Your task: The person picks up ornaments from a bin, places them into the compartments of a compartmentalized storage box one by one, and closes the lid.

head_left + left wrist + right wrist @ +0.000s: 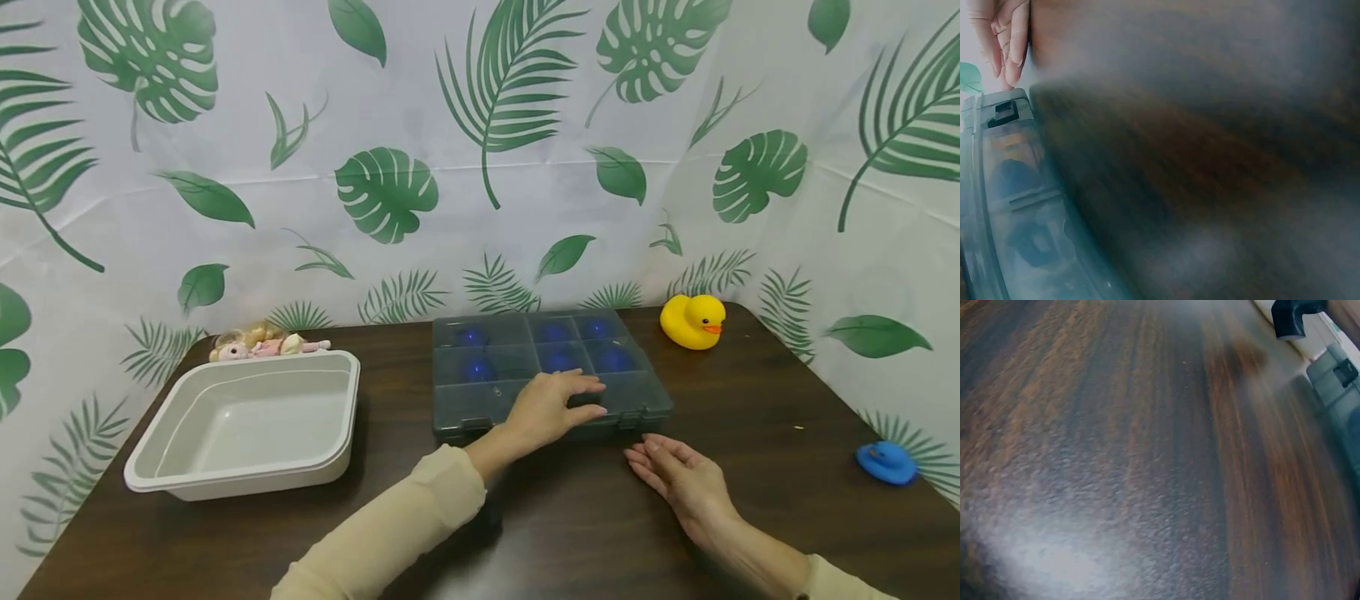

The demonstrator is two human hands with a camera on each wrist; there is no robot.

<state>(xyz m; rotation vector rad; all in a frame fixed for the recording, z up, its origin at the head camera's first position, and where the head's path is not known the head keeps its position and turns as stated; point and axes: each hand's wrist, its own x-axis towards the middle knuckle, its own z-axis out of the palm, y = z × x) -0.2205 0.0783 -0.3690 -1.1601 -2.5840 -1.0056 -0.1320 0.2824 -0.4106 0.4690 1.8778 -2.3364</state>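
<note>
A grey see-through compartment box (472,406) lies with its lid down on the dark table, and several blue shapes (477,368) show through it. My left hand (551,406) is over the front part of the lid, fingers stretched to the right and thumb apart. Just off the box's front right corner, near a latch (636,418), is my right hand (686,487), palm turned inward and fingers loosely bent with nothing in them. In the left wrist view the right hand's fingertips (1011,72) come right at the box's corner, beside a dark latch (1004,114).
To the left stands a white plastic basin (341,400), with a doll (262,343) lying behind it. A yellow rubber duck (686,323) sits at the back right. Near the right edge of the table (765,467) is a blue duck (887,463). A leaf-patterned cloth (300,200) hangs behind.
</note>
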